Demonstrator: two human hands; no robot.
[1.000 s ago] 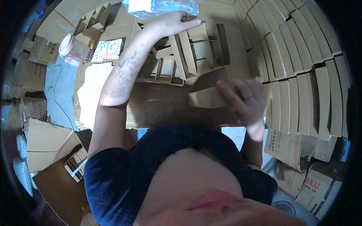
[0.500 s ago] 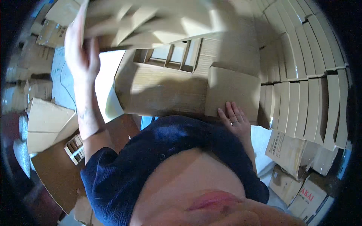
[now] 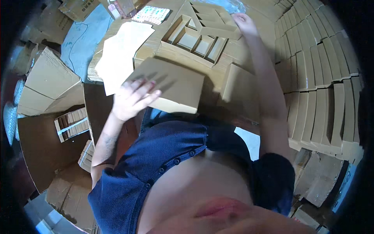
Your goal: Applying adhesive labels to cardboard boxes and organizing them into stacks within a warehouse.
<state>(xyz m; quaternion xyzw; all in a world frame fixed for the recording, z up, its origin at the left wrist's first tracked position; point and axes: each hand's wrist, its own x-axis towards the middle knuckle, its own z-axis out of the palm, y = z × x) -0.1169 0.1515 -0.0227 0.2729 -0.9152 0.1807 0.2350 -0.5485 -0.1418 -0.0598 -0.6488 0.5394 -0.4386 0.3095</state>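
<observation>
My left hand lies flat with spread fingers on a closed brown cardboard box at the near edge of the cardboard-covered table. My right hand reaches far across the table and touches the right end of a cardboard divider insert, which sits on another open tray of compartments. Whether the right fingers grip the insert is hidden by the hand's angle.
Rows of folded brown boxes are stacked at the right. Flat cardboard blanks lie left of the box. A patterned card lies at the far edge. Cartons and divider pieces stand on the floor at left.
The view has swung. My left hand came down from high up onto the closed box. My right hand left the box by my body and reached out to the far divider insert.
</observation>
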